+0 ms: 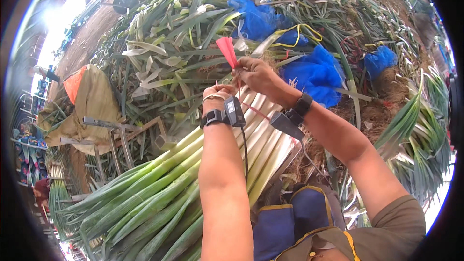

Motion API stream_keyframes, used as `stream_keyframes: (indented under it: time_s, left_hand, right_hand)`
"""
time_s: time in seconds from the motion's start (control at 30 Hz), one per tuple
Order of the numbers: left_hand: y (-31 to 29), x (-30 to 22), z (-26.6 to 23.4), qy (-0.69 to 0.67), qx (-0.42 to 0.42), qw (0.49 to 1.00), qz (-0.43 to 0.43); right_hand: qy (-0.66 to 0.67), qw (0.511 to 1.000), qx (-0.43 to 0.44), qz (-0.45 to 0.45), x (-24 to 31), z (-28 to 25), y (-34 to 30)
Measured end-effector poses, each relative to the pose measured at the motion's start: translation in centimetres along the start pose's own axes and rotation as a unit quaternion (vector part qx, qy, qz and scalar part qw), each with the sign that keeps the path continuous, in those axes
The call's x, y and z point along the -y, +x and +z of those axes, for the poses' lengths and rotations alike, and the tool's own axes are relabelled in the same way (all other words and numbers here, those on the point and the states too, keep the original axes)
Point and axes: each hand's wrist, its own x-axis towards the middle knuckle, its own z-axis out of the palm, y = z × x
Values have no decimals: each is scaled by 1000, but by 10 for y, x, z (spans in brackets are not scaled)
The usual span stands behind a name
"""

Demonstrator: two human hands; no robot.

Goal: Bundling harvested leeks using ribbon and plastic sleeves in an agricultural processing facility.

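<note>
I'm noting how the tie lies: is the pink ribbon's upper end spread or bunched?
Spread: the pink ribbon fans wider toward its tip, and narrows where the right hand pinches it.

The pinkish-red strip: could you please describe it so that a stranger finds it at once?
Find the big bundle of long green onions, lower left. At its white upper end, the right hand pinches a flat pinkish-red strip. It fans upward, unlike the crumpled blue netting nearby.
</note>
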Motion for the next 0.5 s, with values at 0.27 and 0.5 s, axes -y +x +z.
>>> stream_keyframes:
  time_s: [0.27, 0.5]
  left_hand:
    - [16, 6, -17, -135, 40, 989, -37]
    - [4, -4, -1, -217, 0, 969, -117]
  right_hand:
    - [110, 970, 203, 79, -14, 4, -5]
    - [188, 970, 148, 41, -17, -9, -21]
